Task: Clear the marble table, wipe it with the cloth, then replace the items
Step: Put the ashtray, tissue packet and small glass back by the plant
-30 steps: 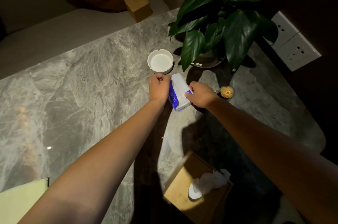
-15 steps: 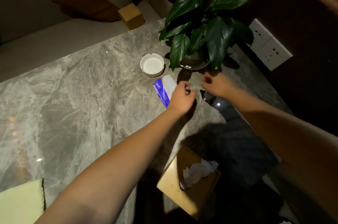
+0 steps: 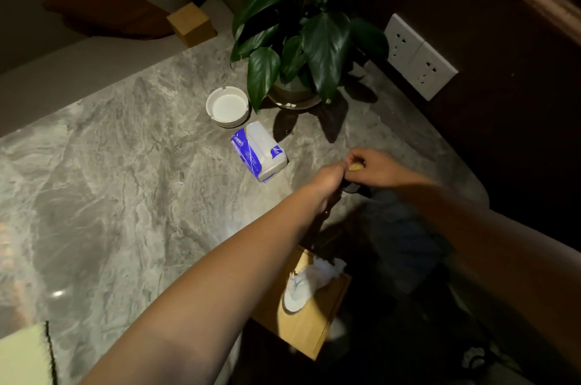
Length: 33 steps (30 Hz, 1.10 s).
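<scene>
On the grey marble table (image 3: 119, 164) lie a white ashtray (image 3: 228, 106) and, just in front of it, a blue-and-white tissue pack (image 3: 259, 150), which nothing touches. A potted plant (image 3: 295, 93) stands behind them. To the right of the pack, my left hand (image 3: 328, 177) and my right hand (image 3: 374, 167) meet around a small jar (image 3: 355, 167) with a yellowish top. Most of the jar is hidden by the fingers. The pale green cloth (image 3: 22, 356) lies at the table's near left corner.
A wooden tissue box (image 3: 301, 315) with a tissue sticking out sits under my left forearm at the near edge. A wooden cube (image 3: 191, 24) rests beyond the far edge. Wall sockets (image 3: 418, 57) are at the right, and the table's right edge is rounded.
My left hand let go of the tissue pack, which now lies flat on the marble. Both hands moved right and closed together around the small jar.
</scene>
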Each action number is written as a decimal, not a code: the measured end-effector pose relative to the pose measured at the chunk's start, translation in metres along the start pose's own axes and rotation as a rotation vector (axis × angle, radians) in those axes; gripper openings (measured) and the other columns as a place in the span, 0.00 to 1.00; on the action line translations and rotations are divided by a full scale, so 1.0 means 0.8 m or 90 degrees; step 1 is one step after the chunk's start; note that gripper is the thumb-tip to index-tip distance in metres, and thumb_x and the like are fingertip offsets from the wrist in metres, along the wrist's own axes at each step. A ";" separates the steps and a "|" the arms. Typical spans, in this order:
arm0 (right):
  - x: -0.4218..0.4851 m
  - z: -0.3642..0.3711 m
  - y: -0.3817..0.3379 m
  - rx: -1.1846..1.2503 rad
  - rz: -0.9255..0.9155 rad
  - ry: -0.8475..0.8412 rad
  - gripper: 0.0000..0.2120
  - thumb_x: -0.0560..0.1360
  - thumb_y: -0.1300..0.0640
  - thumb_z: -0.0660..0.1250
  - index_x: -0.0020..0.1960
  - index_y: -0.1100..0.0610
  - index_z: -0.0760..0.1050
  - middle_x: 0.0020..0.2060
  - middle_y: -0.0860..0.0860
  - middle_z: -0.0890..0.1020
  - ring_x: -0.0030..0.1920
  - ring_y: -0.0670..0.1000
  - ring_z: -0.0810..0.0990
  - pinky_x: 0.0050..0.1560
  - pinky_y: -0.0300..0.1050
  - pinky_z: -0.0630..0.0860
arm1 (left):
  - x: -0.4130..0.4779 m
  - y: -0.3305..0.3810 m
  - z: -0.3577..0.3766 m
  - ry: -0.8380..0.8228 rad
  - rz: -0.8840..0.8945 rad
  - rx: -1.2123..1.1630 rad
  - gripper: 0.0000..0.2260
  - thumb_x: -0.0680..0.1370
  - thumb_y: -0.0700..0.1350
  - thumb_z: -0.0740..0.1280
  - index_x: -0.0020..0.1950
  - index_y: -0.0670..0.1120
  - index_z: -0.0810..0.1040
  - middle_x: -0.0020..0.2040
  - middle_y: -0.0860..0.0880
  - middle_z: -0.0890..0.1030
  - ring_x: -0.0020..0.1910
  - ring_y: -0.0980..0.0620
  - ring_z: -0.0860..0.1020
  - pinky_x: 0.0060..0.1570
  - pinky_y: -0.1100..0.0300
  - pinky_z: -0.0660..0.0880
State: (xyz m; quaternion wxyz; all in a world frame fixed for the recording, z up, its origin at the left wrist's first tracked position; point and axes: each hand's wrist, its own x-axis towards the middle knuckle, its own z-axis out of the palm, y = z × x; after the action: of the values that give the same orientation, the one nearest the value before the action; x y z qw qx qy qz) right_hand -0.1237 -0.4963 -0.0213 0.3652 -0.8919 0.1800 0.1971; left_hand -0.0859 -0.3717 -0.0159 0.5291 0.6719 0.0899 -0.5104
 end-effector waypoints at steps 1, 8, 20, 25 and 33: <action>-0.004 -0.001 0.004 -0.004 -0.001 0.000 0.08 0.70 0.59 0.72 0.41 0.51 0.72 0.38 0.49 0.76 0.42 0.50 0.75 0.44 0.45 0.70 | 0.000 -0.002 0.006 -0.006 -0.002 -0.004 0.11 0.81 0.47 0.56 0.48 0.44 0.76 0.21 0.51 0.73 0.15 0.60 0.69 0.21 0.66 0.63; -0.016 -0.004 0.029 0.023 0.061 -0.010 0.09 0.72 0.60 0.68 0.51 0.53 0.76 0.48 0.54 0.80 0.50 0.54 0.78 0.53 0.50 0.75 | -0.002 -0.006 0.037 -0.047 -0.046 -0.019 0.13 0.81 0.55 0.55 0.45 0.49 0.72 0.30 0.49 0.71 0.22 0.58 0.69 0.25 0.67 0.61; -0.013 -0.002 0.024 0.056 0.095 0.035 0.12 0.72 0.64 0.67 0.55 0.58 0.76 0.47 0.57 0.80 0.53 0.58 0.80 0.49 0.48 0.75 | 0.046 -0.027 0.060 0.019 -0.033 -0.097 0.40 0.62 0.65 0.63 0.68 0.43 0.71 0.62 0.37 0.77 0.58 0.40 0.78 0.56 0.52 0.76; -0.027 -0.011 0.003 -0.039 0.056 0.122 0.24 0.72 0.58 0.68 0.68 0.57 0.68 0.61 0.58 0.75 0.63 0.58 0.73 0.61 0.54 0.73 | -0.035 0.012 0.030 0.028 0.038 0.027 0.27 0.78 0.51 0.61 0.72 0.39 0.60 0.67 0.37 0.72 0.64 0.39 0.74 0.63 0.49 0.71; -0.090 0.034 -0.057 -0.055 -0.145 0.074 0.15 0.76 0.51 0.66 0.61 0.53 0.74 0.55 0.51 0.78 0.55 0.50 0.78 0.55 0.48 0.76 | -0.111 -0.014 -0.069 0.051 0.144 0.277 0.26 0.80 0.49 0.60 0.74 0.39 0.59 0.72 0.43 0.67 0.70 0.44 0.67 0.64 0.58 0.64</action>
State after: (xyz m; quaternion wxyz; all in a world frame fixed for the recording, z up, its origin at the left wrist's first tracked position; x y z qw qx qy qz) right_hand -0.1703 -0.4335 0.0227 0.3354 -0.9313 0.0898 0.1098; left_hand -0.1019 -0.2857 0.0425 0.4214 0.7957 -0.0768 -0.4282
